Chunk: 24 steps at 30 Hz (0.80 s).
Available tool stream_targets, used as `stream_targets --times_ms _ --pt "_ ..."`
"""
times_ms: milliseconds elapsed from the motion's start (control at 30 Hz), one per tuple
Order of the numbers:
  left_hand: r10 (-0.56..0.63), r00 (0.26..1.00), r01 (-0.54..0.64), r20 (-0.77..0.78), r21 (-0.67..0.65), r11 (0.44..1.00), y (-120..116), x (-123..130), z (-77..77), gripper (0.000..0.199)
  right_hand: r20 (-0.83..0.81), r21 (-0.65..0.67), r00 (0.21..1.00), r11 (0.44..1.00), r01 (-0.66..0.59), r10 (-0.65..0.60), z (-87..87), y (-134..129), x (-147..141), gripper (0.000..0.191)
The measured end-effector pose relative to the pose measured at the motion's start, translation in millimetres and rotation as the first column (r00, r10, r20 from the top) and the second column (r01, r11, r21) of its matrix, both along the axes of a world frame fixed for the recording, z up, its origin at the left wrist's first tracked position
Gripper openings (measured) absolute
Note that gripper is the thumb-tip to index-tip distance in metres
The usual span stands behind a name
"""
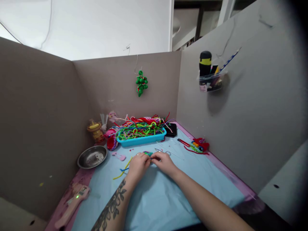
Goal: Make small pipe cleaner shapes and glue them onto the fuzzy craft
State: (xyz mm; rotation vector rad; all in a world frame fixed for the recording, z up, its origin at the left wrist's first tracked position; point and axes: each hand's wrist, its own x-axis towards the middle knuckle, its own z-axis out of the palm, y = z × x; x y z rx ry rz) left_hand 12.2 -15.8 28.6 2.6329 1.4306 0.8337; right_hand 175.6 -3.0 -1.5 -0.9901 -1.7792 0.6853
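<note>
My left hand [139, 164] and my right hand [164, 161] meet over the middle of the blue cloth, fingers pinched together. Between them is a small teal, green and purple pipe-cleaner piece [148, 153], mostly hidden by the fingers. A yellow pipe cleaner [119, 175] and a blue pipe cleaner [124, 169] stick out to the left from beneath my left hand; whether they join the piece I cannot tell. Just beyond my right hand lie scissors [158, 150], partly covered. A pink flat piece [122, 157] lies left of my left hand.
A blue tray [144, 140] heaped with colourful pipe cleaners stands at the back. Leftward are a metal bowl [84, 159] with small pale bits and a pink glue gun [72, 207]. A red pen-like tool [183, 142] and pipe-cleaner figure [200, 146] lie right. Grey panels [130, 83] enclose the table.
</note>
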Motion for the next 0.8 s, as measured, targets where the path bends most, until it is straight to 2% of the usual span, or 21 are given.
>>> stream_targets --times_ms 133,367,567,800 --pt "0.01 1.0 -0.01 0.012 0.001 1.0 0 0 -0.1 0.016 -0.078 -0.114 0.997 0.993 -0.039 0.03 -1.4 2 -2 0.01" --pt "-0.016 0.986 0.027 0.165 -0.065 0.998 -1 -2 2.9 0.018 -0.246 -0.268 0.969 0.96 -0.083 0.015 -0.6 6 -1 0.003" --pt "-0.027 0.966 0.054 0.257 -0.098 0.994 0 -2 -0.2 0.02 -0.47 -0.326 0.882 0.928 -0.179 0.005 0.8 5 -5 0.011" --pt "-0.02 0.964 0.05 0.265 -0.109 0.993 -5 7 0.9 0.019 -0.65 -0.414 0.752 0.88 -0.234 -0.105 1.6 3 -13 0.021"
